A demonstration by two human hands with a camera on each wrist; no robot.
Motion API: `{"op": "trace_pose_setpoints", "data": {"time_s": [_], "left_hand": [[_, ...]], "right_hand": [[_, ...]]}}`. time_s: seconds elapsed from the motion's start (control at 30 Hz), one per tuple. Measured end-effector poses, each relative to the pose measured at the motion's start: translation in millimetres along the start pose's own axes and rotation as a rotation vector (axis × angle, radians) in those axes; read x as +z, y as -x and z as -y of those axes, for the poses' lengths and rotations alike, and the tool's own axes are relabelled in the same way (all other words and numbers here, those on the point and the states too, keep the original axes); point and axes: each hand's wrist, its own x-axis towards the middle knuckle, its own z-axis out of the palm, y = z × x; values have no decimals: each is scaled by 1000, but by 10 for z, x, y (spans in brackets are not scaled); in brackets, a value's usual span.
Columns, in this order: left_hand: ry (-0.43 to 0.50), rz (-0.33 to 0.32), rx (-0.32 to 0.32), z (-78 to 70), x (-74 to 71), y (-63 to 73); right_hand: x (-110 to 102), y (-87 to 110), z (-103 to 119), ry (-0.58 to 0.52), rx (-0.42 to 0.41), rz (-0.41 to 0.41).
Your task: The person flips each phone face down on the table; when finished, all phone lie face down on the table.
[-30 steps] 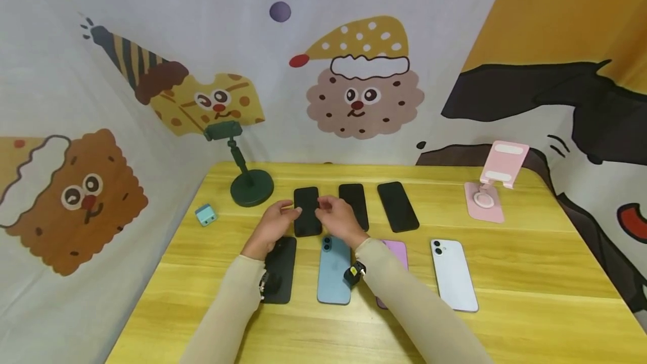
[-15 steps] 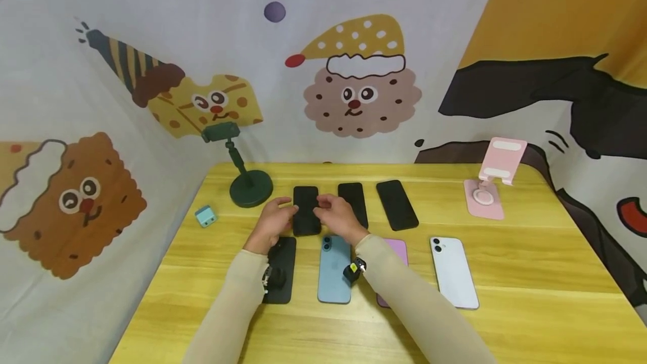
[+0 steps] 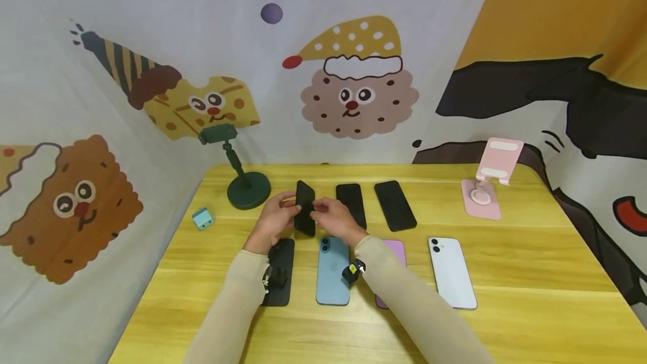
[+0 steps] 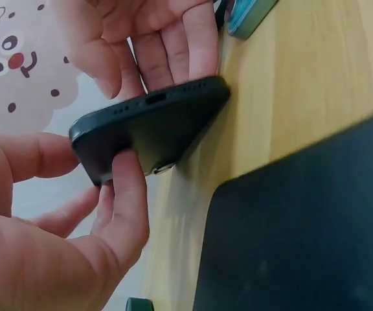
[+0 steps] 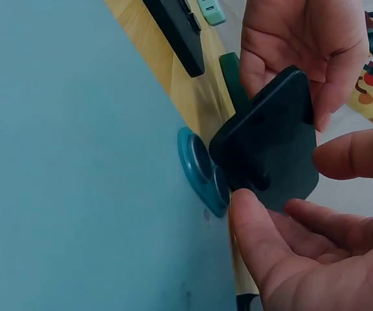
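Note:
A black phone (image 3: 305, 209) is raised and turned on its long side between the two hands. My left hand (image 3: 274, 219) grips it, and in the left wrist view the thumb (image 4: 129, 188) presses on its broad face. At the opposite side, my right hand (image 3: 335, 218) holds it by the edge with thumb and fingertips, as the right wrist view shows. Another black phone (image 3: 287, 280) lies under the left wrist. Below the right hand is a blue phone (image 3: 332, 282) with its camera side up.
Two black phones (image 3: 350, 198) (image 3: 395, 205) lie at the back. A purple phone (image 3: 397, 250), partly hidden by the right sleeve, and a white phone (image 3: 452, 274) are in front. A green stand (image 3: 249, 190), pink stand (image 3: 480, 198) and small teal block (image 3: 203, 218) stand around.
The black phone lay flat on the table between the hands earlier. Now it is lifted and tilted on its side, with both hands' fingers closed in on its edges.

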Motion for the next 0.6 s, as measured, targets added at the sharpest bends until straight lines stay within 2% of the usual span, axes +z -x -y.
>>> {"op": "trace_pose_setpoints", "data": {"time_s": [0.13,0.33,0.47,0.6], "left_hand": [[14,38,3,7,55,15],[40,103,-32,-8,136,38],[13,146,-56,1,172,27],[-31,162,-56,-2,178,24]], "right_hand": [[-30,7,-28,-74,10,18],[-93,-1,-18,-188,25,42],[-132,4,-11,-231,27,69],[-156,-2,-22,-248,17,75]]}}
